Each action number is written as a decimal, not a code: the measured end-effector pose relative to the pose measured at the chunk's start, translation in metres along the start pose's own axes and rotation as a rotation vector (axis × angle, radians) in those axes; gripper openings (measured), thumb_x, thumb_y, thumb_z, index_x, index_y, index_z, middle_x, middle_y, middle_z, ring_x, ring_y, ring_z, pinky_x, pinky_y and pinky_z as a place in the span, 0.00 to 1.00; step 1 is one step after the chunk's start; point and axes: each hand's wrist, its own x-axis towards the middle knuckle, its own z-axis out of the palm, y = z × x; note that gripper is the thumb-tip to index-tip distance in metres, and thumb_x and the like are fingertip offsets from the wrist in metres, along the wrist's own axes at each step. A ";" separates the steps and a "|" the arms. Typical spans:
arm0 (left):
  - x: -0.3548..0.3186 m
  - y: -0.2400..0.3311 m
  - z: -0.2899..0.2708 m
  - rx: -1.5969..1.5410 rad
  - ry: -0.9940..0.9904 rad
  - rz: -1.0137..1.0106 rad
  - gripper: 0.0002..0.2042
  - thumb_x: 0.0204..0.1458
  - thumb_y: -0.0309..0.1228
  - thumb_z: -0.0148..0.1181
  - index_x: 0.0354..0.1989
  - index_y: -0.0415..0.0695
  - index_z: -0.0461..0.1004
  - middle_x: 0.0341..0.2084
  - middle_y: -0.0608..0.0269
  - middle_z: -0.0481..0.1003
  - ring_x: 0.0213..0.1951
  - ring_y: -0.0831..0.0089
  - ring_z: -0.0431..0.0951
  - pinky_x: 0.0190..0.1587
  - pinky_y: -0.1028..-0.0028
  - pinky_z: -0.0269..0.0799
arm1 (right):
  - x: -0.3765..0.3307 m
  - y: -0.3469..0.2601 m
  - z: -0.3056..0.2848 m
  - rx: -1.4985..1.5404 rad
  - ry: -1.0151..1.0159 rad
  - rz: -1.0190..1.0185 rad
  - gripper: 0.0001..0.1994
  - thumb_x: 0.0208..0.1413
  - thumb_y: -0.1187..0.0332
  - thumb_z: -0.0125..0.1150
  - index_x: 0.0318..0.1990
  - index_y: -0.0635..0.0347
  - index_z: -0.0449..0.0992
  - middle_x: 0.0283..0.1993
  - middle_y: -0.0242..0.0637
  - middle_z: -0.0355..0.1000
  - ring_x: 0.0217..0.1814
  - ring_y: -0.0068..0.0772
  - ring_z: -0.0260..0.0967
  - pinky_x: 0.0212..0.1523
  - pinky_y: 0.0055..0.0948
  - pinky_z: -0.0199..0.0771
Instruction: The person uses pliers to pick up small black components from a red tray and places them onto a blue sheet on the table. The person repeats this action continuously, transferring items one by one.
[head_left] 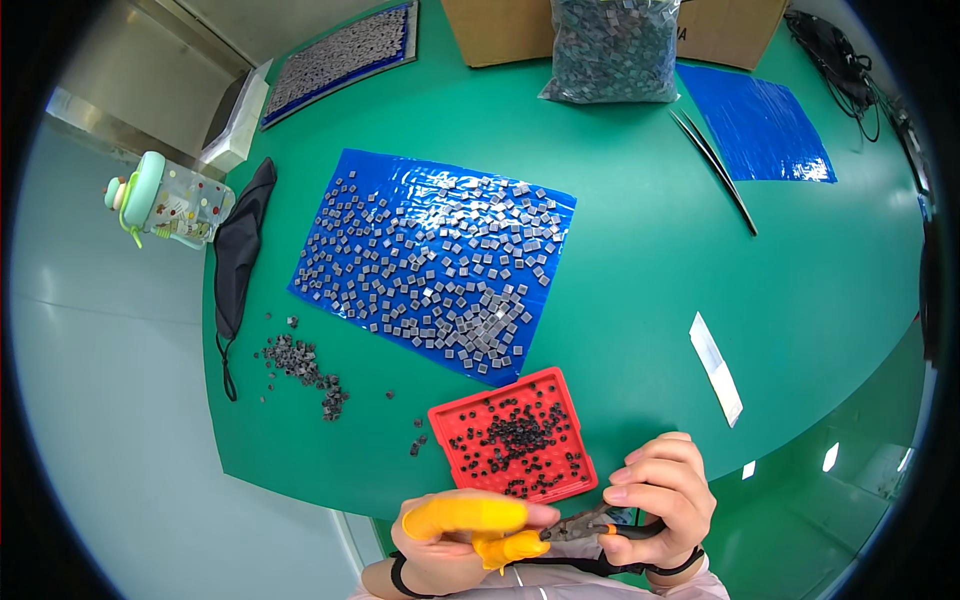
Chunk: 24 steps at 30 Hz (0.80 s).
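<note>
**Pliers gripped at the table's near edge**

Your right hand [662, 498] is clamped around small pliers [590, 524]. Your left hand [462, 535], in yellow finger cots, pinches at the plier tips. Just beyond sits a red tray [572, 400] of small dark pieces on the green mat [640, 300].

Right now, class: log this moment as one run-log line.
left hand: yellow finger cots, pinching something too small to tell | right hand: gripping pliers | red tray: small dark pieces | blue sheet: grey squares
</note>
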 end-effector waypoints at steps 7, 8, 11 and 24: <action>0.011 0.014 -0.005 0.161 -0.198 0.003 0.08 0.50 0.30 0.64 0.30 0.37 0.77 0.27 0.50 0.77 0.26 0.64 0.77 0.28 0.72 0.72 | -0.001 0.000 0.000 0.006 -0.001 0.003 0.19 0.40 0.53 0.69 0.33 0.58 0.77 0.33 0.34 0.72 0.35 0.36 0.68 0.33 0.33 0.68; 0.013 0.014 -0.008 0.221 -0.268 0.022 0.08 0.46 0.28 0.66 0.31 0.36 0.78 0.28 0.52 0.78 0.26 0.67 0.78 0.29 0.75 0.74 | -0.001 0.000 0.000 0.008 -0.006 -0.001 0.19 0.40 0.53 0.69 0.33 0.58 0.77 0.33 0.34 0.72 0.35 0.36 0.68 0.33 0.33 0.68; 0.023 0.012 -0.016 0.328 -0.418 0.052 0.11 0.38 0.25 0.71 0.32 0.35 0.80 0.30 0.56 0.80 0.26 0.72 0.81 0.29 0.79 0.77 | -0.001 0.000 0.000 0.001 -0.007 0.013 0.18 0.40 0.53 0.69 0.32 0.58 0.77 0.33 0.34 0.73 0.36 0.36 0.68 0.34 0.33 0.68; 0.022 0.017 -0.004 0.432 -0.312 0.024 0.10 0.41 0.22 0.69 0.32 0.33 0.79 0.29 0.55 0.80 0.29 0.72 0.82 0.30 0.79 0.78 | 0.000 0.001 -0.002 0.004 -0.025 -0.010 0.18 0.40 0.54 0.69 0.33 0.59 0.77 0.34 0.35 0.72 0.36 0.37 0.67 0.34 0.34 0.68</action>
